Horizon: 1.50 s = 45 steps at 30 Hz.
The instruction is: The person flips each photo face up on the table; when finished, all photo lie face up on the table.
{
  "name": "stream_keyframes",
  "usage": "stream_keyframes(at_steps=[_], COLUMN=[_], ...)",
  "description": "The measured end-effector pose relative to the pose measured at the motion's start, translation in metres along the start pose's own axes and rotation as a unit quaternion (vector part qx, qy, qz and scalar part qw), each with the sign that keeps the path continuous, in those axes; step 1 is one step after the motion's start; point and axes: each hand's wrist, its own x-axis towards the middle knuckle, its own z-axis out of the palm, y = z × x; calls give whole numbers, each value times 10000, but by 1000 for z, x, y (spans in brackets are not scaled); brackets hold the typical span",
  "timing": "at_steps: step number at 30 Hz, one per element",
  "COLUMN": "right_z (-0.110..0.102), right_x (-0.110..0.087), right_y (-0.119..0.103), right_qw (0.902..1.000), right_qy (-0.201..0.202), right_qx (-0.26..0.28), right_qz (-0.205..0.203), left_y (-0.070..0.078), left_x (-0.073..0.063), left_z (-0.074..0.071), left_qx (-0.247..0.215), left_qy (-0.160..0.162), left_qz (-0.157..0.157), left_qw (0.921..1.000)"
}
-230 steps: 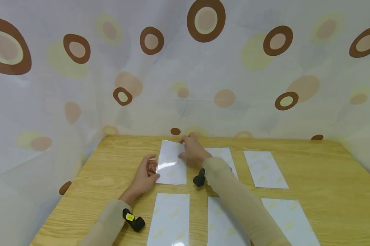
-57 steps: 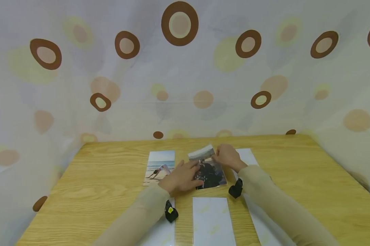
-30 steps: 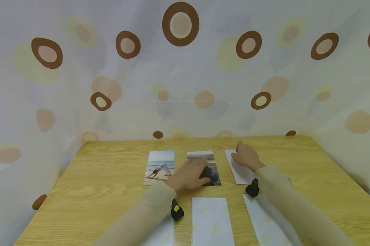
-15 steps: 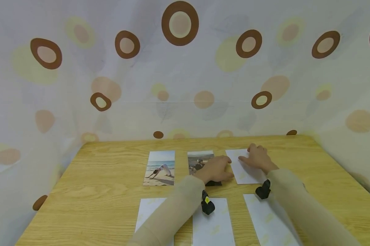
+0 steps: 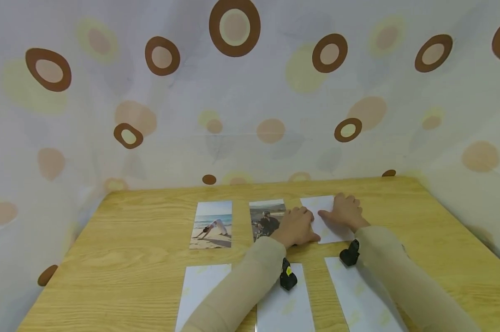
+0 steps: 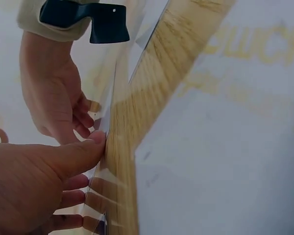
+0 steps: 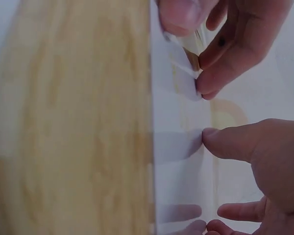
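Note:
My left hand (image 5: 295, 226) reaches across the middle column to the left edge of a white-backed photo print (image 5: 326, 235) in the back row. Its thumb and fingers pinch that edge in the right wrist view. My right hand (image 5: 344, 213) is spread at the print's far right side. The thumb of the right hand touches the sheet's glossy surface (image 7: 179, 176), other fingers relaxed close by. Beside it lies a face-up photo of a person with a motorcycle (image 5: 266, 219), partly hidden by the left hand. Further left lies a beach photo (image 5: 211, 225), face up.
Three white-backed prints lie in the front row: one at left (image 5: 200, 286), one in the middle (image 5: 289, 304), one at right (image 5: 354, 290). Both sleeves overlap them. The wood-grain table (image 5: 129, 258) meets a dotted curtain (image 5: 250, 152) at back and sides.
First the beach photo, then the motorcycle photo were turned from white back to picture side. Both hands have since moved right, to the third print of the back row.

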Motion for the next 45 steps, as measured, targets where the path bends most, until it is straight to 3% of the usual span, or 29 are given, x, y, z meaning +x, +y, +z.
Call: stream_keyframes(at_steps=[13, 19, 21, 26, 34, 37, 40, 43, 45], right_z=[-12, -18, -18, -10, -14, -16, -14, -12, -13], right_x=[7, 13, 16, 24, 37, 41, 44, 43, 42], right_y=[-8, -20, -19, -5, 10, 14, 20, 25, 26], right_qw=[9986, 9995, 9989, 9928, 9899, 9832, 9702, 9583, 9535], right_qy=[-72, -130, -230, -426, -394, -656, -896, -875, -808], right_qx=[507, 231, 376, 1103, 695, 1170, 2003, 2633, 2820], right_qz=[92, 173, 163, -182, -1168, -1240, -1025, -690, -693], left_y=[-6, -9, -8, -5, 2, 3, 4, 5, 6], left_x=[0, 1, 1, -3, 0, 2, 2, 2, 2], left_z=[-4, -6, -6, -3, -3, -2, -1, -1, -1], left_qx=[-309, -261, -270, -379, -339, -292, -392, -639, -781], left_qy=[135, 165, 166, 22, -12, -28, -104, -129, -95], left_qz=[31, 34, 28, -36, -301, -413, -436, -328, -260], left_qw=[9994, 9995, 9995, 9993, 9990, 9987, 9982, 9973, 9966])
